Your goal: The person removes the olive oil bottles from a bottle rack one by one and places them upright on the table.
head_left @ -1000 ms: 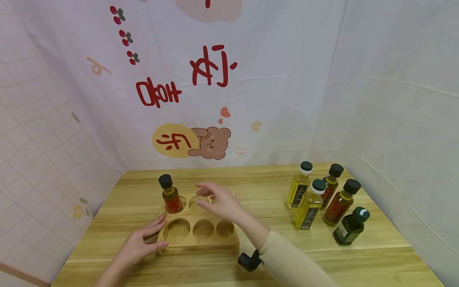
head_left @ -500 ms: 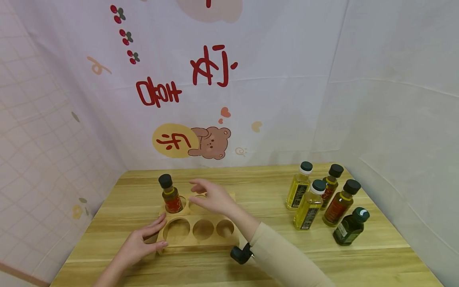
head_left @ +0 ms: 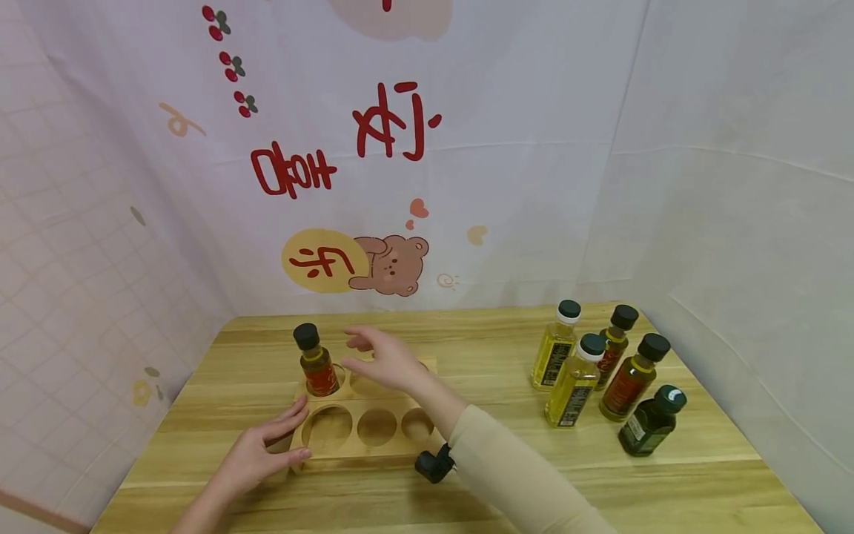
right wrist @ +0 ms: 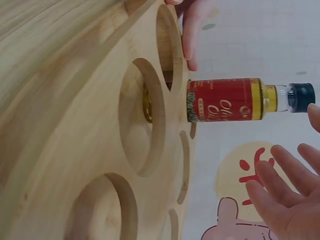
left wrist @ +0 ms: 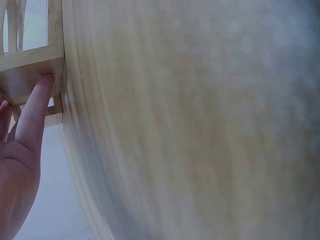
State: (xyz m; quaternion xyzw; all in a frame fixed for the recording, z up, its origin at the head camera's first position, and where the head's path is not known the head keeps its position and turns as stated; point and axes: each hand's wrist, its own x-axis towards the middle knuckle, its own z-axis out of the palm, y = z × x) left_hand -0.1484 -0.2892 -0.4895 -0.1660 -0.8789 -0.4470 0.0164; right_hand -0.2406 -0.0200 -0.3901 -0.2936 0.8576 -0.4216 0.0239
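Observation:
A wooden bottle rack [head_left: 373, 463] with round holes, in two stepped rows, stands on the table. One small olive oil bottle [head_left: 320, 377] with a black cap and red label stands upright in the back row's left hole. My left hand [head_left: 256, 451] touches the rack's left end, fingers extended; in the left wrist view a straight finger presses the rack's side panel [left wrist: 30, 80]. Over the back row hovers my right hand [head_left: 390, 361], fingers spread and holding nothing. In the right wrist view its fingers [right wrist: 277, 187] are near the bottle's cap [right wrist: 302, 97], with the label [right wrist: 225, 100] in sight.
On the right of the table [head_left: 494, 460] several bottles stand grouped: two with pale yellow oil [head_left: 577, 389], two red-labelled ones [head_left: 626, 386], and a short dark green bottle [head_left: 647, 429]. A printed cloth [head_left: 507, 222] hangs behind the table.
My right hand has moved left and slightly away from me over the back row, toward the bottle in the rack. The left hand and the bottles have stayed in place.

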